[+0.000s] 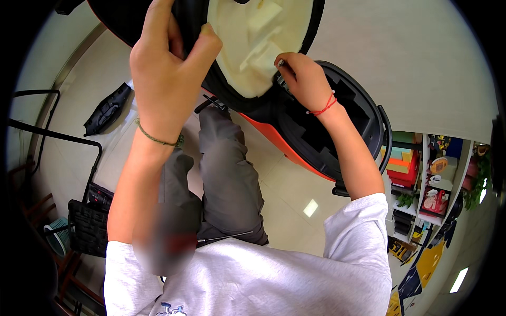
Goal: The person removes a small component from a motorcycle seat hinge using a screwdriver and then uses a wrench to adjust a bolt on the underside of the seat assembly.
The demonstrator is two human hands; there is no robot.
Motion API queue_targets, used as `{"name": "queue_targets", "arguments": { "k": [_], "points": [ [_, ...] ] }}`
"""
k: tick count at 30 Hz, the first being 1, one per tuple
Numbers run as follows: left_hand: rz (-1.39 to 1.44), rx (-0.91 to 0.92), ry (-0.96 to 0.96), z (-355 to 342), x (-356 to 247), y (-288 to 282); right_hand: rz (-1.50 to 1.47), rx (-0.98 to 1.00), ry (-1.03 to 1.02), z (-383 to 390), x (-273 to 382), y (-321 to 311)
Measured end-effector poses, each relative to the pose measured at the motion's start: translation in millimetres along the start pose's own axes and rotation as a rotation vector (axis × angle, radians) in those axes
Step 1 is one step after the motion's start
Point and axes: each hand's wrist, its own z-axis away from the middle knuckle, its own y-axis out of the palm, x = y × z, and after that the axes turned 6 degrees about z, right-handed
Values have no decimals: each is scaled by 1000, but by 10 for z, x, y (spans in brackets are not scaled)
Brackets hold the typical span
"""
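Note:
A raised scooter seat [253,58] shows its cream inner side, framed by a black edge. With fingers wrapped round that edge at its left, my left hand [166,68] grips the seat. At the seat's lower right, by a metal hinge-like part [282,81], my right hand [307,84] is closed in a pinch. A small shiny bit shows at its fingertips, too small to name. Below and right of the hinge lies the open black storage compartment [348,95], set in an orange-red body [287,147]. My right forearm covers part of the compartment.
A thin screwdriver-like rod [226,237] lies across my lap. Left on the tiled floor is a black plastic panel [108,110]. Black metal-framed furniture [87,139] and a light-blue basket [58,237] stand farther left. Shelves [421,179] with boxes are on the right.

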Motion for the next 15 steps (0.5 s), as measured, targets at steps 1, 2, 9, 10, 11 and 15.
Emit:
{"name": "queue_targets", "arguments": {
  "k": [1, 2, 9, 10, 11, 15],
  "points": [
    [44, 7, -13, 1, 41, -10, 40, -7, -71, 52, 5, 61],
    [34, 5, 7, 8, 44, -10, 82, -13, -140, 127, 13, 122],
    [-34, -13, 12, 4, -86, 21, 140, 203, -337, 532, -22, 195],
    [-46, -17, 19, 9, -92, 23, 111, 158, -304, 542, -12, 173],
    [-61, -22, 24, 19, -86, 16, 81, 114, -272, 506, 55, 101],
    [-16, 3, 15, 7, 15, -19, -153, -261, 111, 371, 141, -228]
  ]
}}
